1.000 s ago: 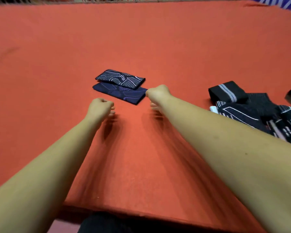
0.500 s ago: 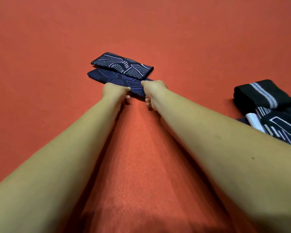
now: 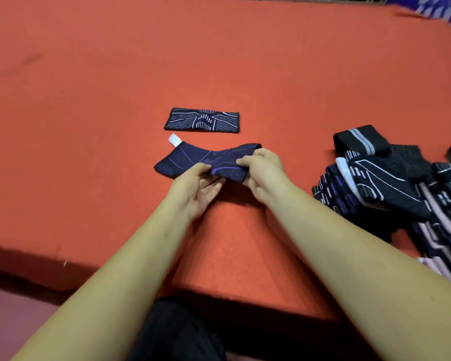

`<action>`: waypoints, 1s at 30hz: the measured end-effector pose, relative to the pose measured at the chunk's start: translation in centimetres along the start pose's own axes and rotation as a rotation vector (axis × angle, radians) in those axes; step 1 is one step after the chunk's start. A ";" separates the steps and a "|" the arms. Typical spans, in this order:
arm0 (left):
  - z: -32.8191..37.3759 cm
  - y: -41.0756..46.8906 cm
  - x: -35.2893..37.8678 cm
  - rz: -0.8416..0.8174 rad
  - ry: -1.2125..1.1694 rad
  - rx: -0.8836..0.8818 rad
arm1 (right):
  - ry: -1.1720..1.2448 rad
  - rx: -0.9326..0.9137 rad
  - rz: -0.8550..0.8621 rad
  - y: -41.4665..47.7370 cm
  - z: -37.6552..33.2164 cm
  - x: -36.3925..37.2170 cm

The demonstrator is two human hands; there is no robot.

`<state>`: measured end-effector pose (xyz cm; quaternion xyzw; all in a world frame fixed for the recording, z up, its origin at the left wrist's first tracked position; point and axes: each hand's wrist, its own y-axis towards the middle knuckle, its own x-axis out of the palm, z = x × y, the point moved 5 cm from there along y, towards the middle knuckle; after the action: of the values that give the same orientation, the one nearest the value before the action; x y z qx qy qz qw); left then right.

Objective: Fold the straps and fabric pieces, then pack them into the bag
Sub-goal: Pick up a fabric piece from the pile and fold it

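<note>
- One folded piece point(image 3: 202, 120) lies flat on the orange worktop point(image 3: 89, 87), apparently finished.
- Just in front of it, the purple piece point(image 3: 190, 157) is partly raised; the left hand point(image 3: 190, 188) and right hand point(image 3: 263, 170) each pinch it in their grip.
- Well right of the folded piece sits a heap point(image 3: 391, 183) of unfolded pieces (most work likely remains).
- No bag is identifiable; packing is not yet begun.

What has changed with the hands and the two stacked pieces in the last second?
Both hands, empty a second ago, reached forward; the left hand and right hand now pinch the purple-lined piece, pulled toward the person from under the white-patterned piece, which now lies alone. The fabric pile at the right stayed put.
</note>
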<state>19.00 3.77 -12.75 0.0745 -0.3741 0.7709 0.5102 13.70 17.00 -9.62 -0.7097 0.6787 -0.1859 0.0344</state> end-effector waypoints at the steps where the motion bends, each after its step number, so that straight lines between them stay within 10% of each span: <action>1: -0.2 -0.6 -0.3 -0.012 -0.093 -0.023 | 0.024 0.008 -0.042 -1.2 -0.2 -0.4; 6: -0.9 -2.6 -2.5 0.081 -0.321 0.019 | 0.062 0.119 -0.248 -7.1 -0.3 -3.2; 11: -2.8 -6.8 -4.4 0.198 -0.237 0.198 | -0.134 0.086 -0.038 -9.7 2.5 -9.0; 15: -3.9 -9.5 -5.5 0.232 0.343 0.471 | -0.458 -0.080 0.183 -9.7 4.3 -11.9; 22: -5.5 -11.3 -2.2 -0.057 0.865 0.698 | -0.577 -0.337 0.061 -11.1 5.3 -12.4; 30: -9.6 -9.4 -0.1 -0.408 1.593 0.870 | -0.478 -0.197 0.103 -9.7 5.8 -12.7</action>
<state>29.46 11.85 -14.89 -0.2277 0.4289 0.5624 0.6692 24.59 28.97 -14.85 -0.6977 0.7015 0.0558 0.1339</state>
